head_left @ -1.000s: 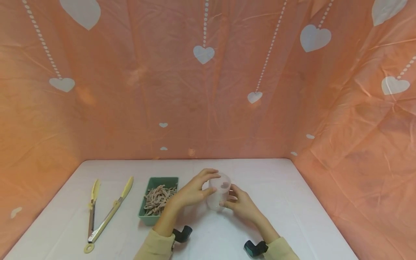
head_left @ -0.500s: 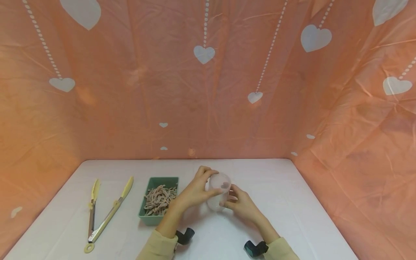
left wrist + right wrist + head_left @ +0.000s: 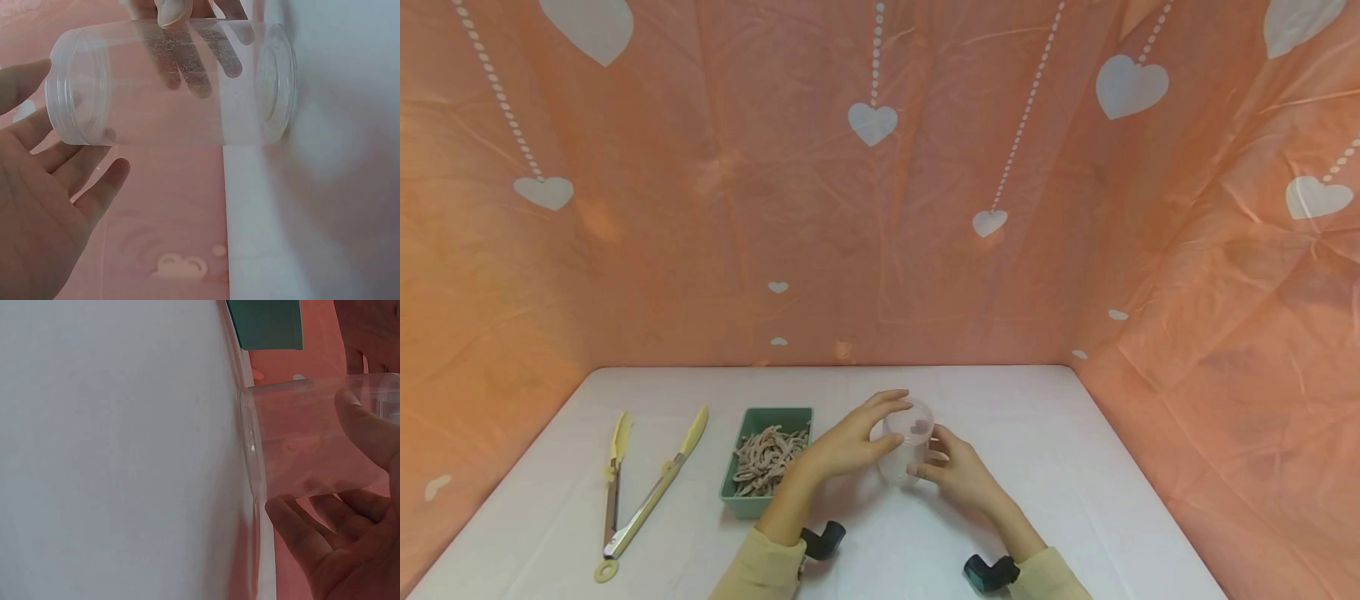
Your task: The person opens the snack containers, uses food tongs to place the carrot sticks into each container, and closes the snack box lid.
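A plain clear jar (image 3: pixel 187 125) stands upright on the white table (image 3: pixel 1075 500). The right hand (image 3: pixel 958 472) grips its side; the left hand (image 3: pixel 848 437), fingers loosely extended, spreads around its top. Left of them, a green tray (image 3: pixel 752 507) holds brown strands (image 3: pixel 767 458), with tongs (image 3: pixel 647 506) farther left; behind, printed white hearts (image 3: pixel 872 123) decorate orange cloth (image 3: pixel 812 208)

The bare left forearm (image 3: pixel 790 504), out of a pale yellow cloth sleeve (image 3: pixel 760 565), slants far and right. Its left hand (image 3: pixel 850 442) shows its back to the head camera, long fingers (image 3: pixel 883 406) nearly straight, thumb (image 3: pixel 883 446) apart on the near side. The bare right forearm (image 3: pixel 1017 527), in a matching sleeve, slants far and left; its right hand (image 3: pixel 958 477), lower, curves in a grip, thumb opposite the bent fingers.
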The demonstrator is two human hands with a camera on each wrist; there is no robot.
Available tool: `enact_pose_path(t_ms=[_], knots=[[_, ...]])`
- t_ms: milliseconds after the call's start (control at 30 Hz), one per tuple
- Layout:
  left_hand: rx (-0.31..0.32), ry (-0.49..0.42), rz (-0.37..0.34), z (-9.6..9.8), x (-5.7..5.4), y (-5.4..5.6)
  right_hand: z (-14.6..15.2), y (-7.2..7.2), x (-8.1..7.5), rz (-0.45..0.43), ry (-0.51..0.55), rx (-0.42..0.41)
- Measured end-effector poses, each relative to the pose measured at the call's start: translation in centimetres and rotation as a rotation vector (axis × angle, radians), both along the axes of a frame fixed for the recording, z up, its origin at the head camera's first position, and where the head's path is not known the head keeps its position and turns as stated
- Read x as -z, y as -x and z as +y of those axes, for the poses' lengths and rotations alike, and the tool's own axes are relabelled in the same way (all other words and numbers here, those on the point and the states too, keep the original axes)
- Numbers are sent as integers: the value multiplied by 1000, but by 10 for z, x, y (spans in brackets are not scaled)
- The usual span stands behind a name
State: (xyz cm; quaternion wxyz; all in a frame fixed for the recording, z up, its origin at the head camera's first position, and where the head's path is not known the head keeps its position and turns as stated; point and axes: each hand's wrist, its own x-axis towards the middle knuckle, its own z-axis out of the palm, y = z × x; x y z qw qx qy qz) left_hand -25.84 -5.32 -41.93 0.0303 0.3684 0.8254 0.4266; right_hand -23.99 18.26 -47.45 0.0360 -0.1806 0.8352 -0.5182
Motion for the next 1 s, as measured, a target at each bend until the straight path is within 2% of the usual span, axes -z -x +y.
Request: enact_pose_path(t_ms=[367,600,1000], knots=[[-51,-12,39,2,0,0,-1,-1,-1,-27,14,-2],[-94,-27,23,4,0,-1,0,-1,-2,-30,13,-3],[-139,-50,36,8,1,-3,-1,-1,-1,-28,-2,3]])
